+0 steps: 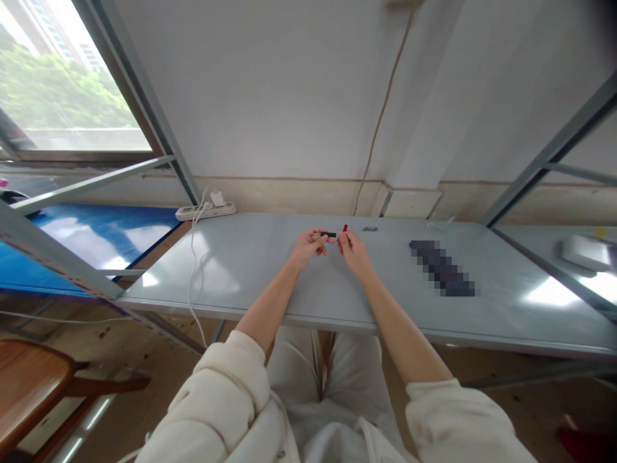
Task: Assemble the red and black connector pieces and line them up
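Over the grey table, my left hand (309, 246) is closed around a thin black object (328, 235) that points toward the right. Close beside it, my right hand (353, 249) pinches a small red object (345, 227), which sticks up above the fingertips. The two hands are near each other, with a narrow gap between their fingers. Several small dark pieces (370, 229) lie on the table just right of my right hand.
The grey table (250, 270) has a metal frame. A white power strip (207, 211) with a hanging cable is at the back left. A pixelated dark item (441, 269) lies on the right; a clear object (439, 224) is behind it. A wooden chair (33, 379) stands lower left.
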The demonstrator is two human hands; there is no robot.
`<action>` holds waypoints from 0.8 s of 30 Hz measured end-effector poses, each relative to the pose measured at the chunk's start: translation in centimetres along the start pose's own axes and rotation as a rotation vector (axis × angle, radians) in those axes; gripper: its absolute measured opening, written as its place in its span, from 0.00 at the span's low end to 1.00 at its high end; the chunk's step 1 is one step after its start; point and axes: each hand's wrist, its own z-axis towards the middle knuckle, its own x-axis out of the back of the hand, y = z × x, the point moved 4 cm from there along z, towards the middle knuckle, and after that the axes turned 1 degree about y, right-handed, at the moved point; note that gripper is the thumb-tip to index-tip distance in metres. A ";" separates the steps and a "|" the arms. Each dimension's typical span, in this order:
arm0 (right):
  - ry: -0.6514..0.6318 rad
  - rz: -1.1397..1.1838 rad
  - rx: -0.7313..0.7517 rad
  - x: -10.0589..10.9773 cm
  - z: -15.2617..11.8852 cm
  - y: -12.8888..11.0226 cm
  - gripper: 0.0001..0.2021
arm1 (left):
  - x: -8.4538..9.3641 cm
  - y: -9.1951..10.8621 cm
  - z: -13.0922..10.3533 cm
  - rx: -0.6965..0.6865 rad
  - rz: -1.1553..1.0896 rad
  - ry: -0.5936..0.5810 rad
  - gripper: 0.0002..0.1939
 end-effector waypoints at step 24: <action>0.055 -0.062 0.156 -0.5 0.0 -0.2 0.15 | 0.4 0.4 -0.1 0.007 0.011 0.096 0.18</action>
